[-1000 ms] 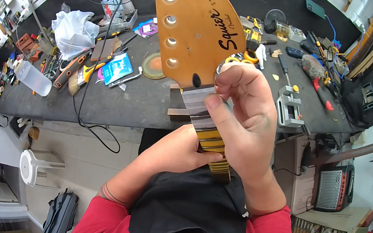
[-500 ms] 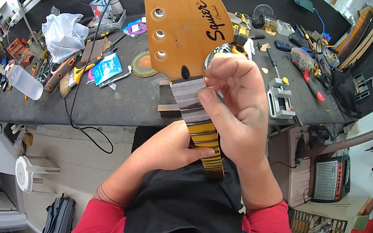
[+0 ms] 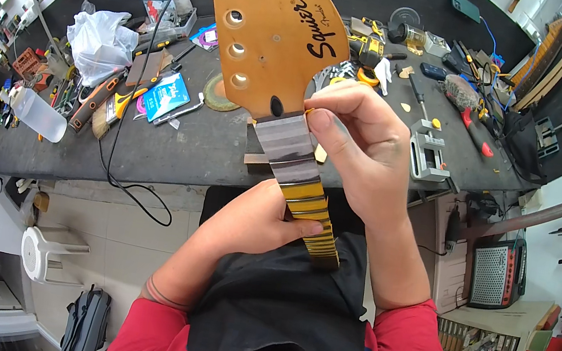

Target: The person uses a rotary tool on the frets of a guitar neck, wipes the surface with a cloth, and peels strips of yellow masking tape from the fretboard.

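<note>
A guitar neck with an amber headstock (image 3: 274,35) stretches from the bench towards my body. Its fretboard has yellow tape strips (image 3: 304,198) between the frets, and the part near the nut shows a grey surface (image 3: 283,139). My left hand (image 3: 251,222) wraps around the neck from the left, its thumb lying on the taped frets. At the nut's right edge, my right hand (image 3: 367,145) pinches thumb against index finger. A tiny yellow bit, seemingly tape, shows at those fingertips; the rest of it is hidden.
A dark workbench (image 3: 174,151) carries a white plastic bag (image 3: 99,44), a clear bottle (image 3: 39,115), a brush (image 3: 102,121) and a blue packet (image 3: 166,97) at left. Right of the neck are a yellow drill (image 3: 367,49) and a small metal vise (image 3: 429,151). A black cable (image 3: 110,163) hangs over the front edge.
My right fingers have closed into a pinch at the nut's edge, with the thumb drawn up from the grey surface. The headstock has shifted slightly left and up; my left hand keeps its hold.
</note>
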Demonstrator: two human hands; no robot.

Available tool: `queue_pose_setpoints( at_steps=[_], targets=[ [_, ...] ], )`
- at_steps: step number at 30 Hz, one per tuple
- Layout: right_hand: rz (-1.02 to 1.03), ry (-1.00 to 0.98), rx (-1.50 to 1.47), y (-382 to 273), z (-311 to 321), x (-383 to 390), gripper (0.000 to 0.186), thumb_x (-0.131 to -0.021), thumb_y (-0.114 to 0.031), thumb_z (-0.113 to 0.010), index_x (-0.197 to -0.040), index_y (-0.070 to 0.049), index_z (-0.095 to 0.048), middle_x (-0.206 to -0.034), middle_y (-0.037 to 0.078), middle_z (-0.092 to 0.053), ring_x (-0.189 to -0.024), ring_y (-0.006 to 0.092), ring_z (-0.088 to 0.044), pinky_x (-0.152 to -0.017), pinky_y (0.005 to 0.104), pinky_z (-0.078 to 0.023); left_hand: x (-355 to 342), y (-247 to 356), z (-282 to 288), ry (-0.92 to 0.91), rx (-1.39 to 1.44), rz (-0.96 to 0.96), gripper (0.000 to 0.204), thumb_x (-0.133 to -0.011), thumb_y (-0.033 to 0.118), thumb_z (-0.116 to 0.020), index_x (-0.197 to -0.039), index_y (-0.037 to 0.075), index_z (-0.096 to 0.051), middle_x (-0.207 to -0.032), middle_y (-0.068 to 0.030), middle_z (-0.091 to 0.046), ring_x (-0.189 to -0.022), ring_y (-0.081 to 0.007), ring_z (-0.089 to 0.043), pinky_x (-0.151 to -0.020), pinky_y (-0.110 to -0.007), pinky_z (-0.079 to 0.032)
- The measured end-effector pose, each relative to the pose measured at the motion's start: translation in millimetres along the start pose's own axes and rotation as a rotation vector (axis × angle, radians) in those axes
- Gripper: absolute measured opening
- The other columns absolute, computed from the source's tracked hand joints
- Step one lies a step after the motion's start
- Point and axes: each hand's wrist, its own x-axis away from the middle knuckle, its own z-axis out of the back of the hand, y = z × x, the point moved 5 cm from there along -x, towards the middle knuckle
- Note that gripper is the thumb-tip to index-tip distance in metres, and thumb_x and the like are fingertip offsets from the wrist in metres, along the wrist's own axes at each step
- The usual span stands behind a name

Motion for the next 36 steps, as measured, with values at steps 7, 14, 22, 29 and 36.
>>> queue_pose_setpoints(
  at_steps=[7, 14, 22, 29, 36],
  targets=[
    [0.303, -0.214, 0.556, -15, -1, -20, 0.009, -0.107, -0.007, -0.066, -0.106, 0.002, -0.066, -0.100, 0.003, -0.066, -0.092, 0.0113, -0.059, -0.083, 0.0295, -0.049, 1, -11, 8, -0.049, 0.071, 0.056, 0.037, -0.101, 0.004, -0.083, -0.133, 0.000, -0.064, -0.119, -0.0089, -0.076, -0.112, -0.0190, -0.073, -0.099, -0.038, -0.060],
    [-0.174, -0.382, 0.189, -8, 4, -35, 0.023, -0.113, -0.021, -0.059, -0.112, 0.001, -0.066, -0.102, 0.001, -0.064, -0.095, 0.0113, -0.059, -0.085, 0.0272, -0.048, 1, -16, 7, -0.106, 0.104, 0.103, 0.042, -0.103, 0.001, -0.082, -0.136, 0.003, -0.057, -0.121, -0.0049, -0.071, -0.114, -0.0139, -0.070, -0.099, -0.035, -0.060],
    [-0.138, -0.212, 0.083, 18, 7, -10, 0.015, -0.108, -0.008, -0.076, -0.118, 0.003, -0.071, -0.107, 0.004, -0.072, -0.099, 0.0111, -0.066, -0.091, 0.0301, -0.055, -2, -22, 11, -0.004, 0.073, 0.058, 0.021, -0.104, 0.004, -0.080, -0.121, -0.003, -0.070, -0.107, -0.0095, -0.078, -0.099, -0.0166, -0.072, -0.087, -0.037, -0.060],
    [-0.105, -0.247, 0.214, 9, 5, -22, 0.022, -0.107, -0.018, -0.077, -0.109, 0.003, -0.072, -0.097, 0.006, -0.075, -0.092, 0.0105, -0.068, -0.082, 0.0305, -0.057, -1, -36, 12, -0.045, 0.106, -0.002, 0.034, -0.104, 0.003, -0.079, -0.134, 0.000, -0.063, -0.115, -0.0065, -0.076, -0.104, -0.0150, -0.071, -0.093, -0.035, -0.060],
    [-0.184, -0.311, 0.377, -9, 10, -30, 0.025, -0.101, -0.018, -0.072, -0.109, 0.005, -0.068, -0.089, 0.012, -0.069, -0.085, 0.0171, -0.067, -0.079, 0.0353, -0.056, -7, -32, 11, -0.113, 0.165, 0.025, 0.029, -0.105, 0.002, -0.077, -0.132, -0.001, -0.066, -0.116, -0.0072, -0.076, -0.106, -0.0153, -0.071, -0.095, -0.035, -0.059]
  ],
)
